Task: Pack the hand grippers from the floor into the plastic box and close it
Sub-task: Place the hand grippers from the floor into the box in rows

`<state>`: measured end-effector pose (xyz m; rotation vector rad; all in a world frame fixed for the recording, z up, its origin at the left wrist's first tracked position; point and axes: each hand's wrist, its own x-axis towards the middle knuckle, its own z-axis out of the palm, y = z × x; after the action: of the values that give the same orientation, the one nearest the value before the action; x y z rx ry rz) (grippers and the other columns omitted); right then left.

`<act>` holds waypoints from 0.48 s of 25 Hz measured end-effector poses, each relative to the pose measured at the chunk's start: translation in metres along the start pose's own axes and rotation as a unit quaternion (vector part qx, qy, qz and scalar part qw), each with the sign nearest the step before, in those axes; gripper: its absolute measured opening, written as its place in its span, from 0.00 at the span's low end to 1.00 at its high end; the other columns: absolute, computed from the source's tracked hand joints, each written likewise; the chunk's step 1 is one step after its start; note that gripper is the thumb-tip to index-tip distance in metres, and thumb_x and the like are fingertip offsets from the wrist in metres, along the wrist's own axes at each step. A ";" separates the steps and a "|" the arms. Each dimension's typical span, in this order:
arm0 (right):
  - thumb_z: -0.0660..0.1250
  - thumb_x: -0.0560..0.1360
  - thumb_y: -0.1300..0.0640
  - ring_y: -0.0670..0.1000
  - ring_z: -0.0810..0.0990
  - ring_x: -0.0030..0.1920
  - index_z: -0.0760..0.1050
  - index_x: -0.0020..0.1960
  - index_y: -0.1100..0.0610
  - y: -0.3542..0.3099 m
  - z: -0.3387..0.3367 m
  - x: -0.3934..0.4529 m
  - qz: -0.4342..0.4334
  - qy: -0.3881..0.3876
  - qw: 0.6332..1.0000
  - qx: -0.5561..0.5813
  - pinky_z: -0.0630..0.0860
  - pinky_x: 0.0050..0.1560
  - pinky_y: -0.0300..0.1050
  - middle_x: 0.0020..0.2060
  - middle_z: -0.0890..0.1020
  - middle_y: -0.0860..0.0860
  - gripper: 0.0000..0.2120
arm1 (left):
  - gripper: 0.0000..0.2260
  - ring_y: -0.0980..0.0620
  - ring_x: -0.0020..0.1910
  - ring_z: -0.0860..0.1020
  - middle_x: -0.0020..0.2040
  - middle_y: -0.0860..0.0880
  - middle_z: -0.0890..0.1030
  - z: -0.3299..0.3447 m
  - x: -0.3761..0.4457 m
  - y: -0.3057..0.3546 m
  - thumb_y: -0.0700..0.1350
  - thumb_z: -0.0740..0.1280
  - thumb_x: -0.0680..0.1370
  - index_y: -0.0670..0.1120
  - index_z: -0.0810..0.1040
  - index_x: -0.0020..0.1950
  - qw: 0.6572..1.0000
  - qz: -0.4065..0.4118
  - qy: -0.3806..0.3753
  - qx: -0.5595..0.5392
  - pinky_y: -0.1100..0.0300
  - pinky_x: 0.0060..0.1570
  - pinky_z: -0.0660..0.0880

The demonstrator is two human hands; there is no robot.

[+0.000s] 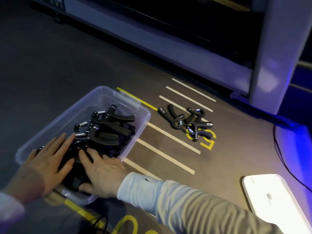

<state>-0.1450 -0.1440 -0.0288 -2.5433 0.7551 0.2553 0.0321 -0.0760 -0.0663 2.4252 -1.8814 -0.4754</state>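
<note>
A clear plastic box [101, 93] stands open on the floor at the left, with several black hand grippers [108, 125] piled inside. Both hands reach into its near end. My left hand [45, 162] lies flat, fingers spread, on the black grippers there. My right hand [103, 173] rests beside it, fingers spread and pressing on the same pile. A small cluster of black hand grippers [187, 122] lies on the floor to the right of the box, over white stripes. The white box lid [276, 198] lies flat at the lower right.
A large grey machine base [168, 48] runs along the back, with a grey post [276, 53] at the right. Black cables [280, 152] trail on the floor at the right and near the bottom edge. Yellow and white markings cover the grey floor.
</note>
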 end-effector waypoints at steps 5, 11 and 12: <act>0.60 0.76 0.53 0.55 0.74 0.61 0.67 0.68 0.57 0.076 -0.023 -0.050 -0.001 0.276 0.958 0.082 0.72 0.58 0.48 0.64 0.71 0.52 0.21 | 0.34 0.37 0.67 0.65 0.71 0.40 0.65 -0.021 0.006 0.037 0.60 0.53 0.72 0.52 0.50 0.76 0.995 0.043 0.075 -0.042 0.34 0.61 0.65; 0.62 0.75 0.62 0.50 0.70 0.63 0.63 0.70 0.58 0.214 -0.012 -0.100 0.294 0.458 0.820 0.178 0.67 0.56 0.34 0.67 0.64 0.52 0.24 | 0.31 0.48 0.69 0.63 0.73 0.47 0.64 -0.064 0.032 0.156 0.63 0.47 0.77 0.45 0.60 0.74 0.967 0.246 0.067 0.003 0.53 0.67 0.57; 0.63 0.75 0.63 0.51 0.72 0.62 0.64 0.70 0.58 0.233 -0.010 -0.103 0.331 0.463 0.800 0.188 0.69 0.52 0.36 0.67 0.64 0.52 0.24 | 0.30 0.50 0.70 0.63 0.73 0.47 0.63 -0.062 0.037 0.170 0.63 0.48 0.77 0.46 0.60 0.74 0.962 0.268 0.053 0.006 0.54 0.67 0.56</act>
<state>-0.3593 -0.2722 -0.0787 -1.8111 1.8246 -0.9156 -0.1036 -0.1662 0.0208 1.7804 -2.3596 -0.2899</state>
